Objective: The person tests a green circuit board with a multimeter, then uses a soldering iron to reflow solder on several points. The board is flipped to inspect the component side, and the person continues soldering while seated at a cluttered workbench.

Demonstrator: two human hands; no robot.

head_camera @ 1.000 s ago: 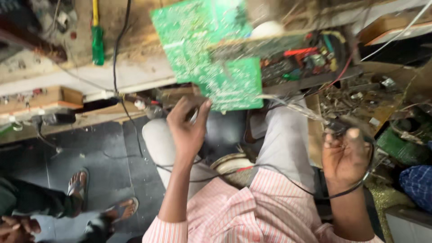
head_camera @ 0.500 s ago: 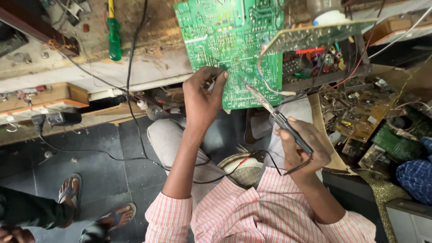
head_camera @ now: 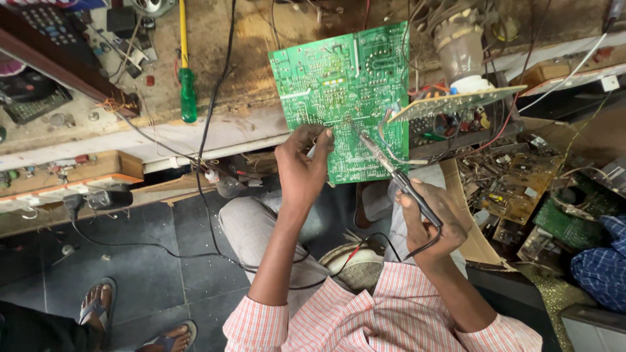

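Note:
A green circuit board [head_camera: 339, 85] lies solder side up on the edge of the worn workbench [head_camera: 215, 130]. My left hand [head_camera: 301, 168] grips the board's near edge, with what looks like a thin strand of solder at its fingertips. My right hand [head_camera: 433, 225] holds a black-handled soldering iron [head_camera: 398, 177] like a pen. Its metal tip touches the board just right of my left fingers. The iron's black cord runs down across my lap.
A green-handled screwdriver [head_camera: 187, 91] lies on the bench at left. A smaller board with a coil assembly [head_camera: 460, 98] stands to the right. A cardboard box of scrap boards [head_camera: 515, 189] sits at right. Another person's sandalled feet [head_camera: 98, 313] are at bottom left.
My right hand has brought the soldering iron up from my lap until its tip rests on the board. My left hand stayed on the board's near edge.

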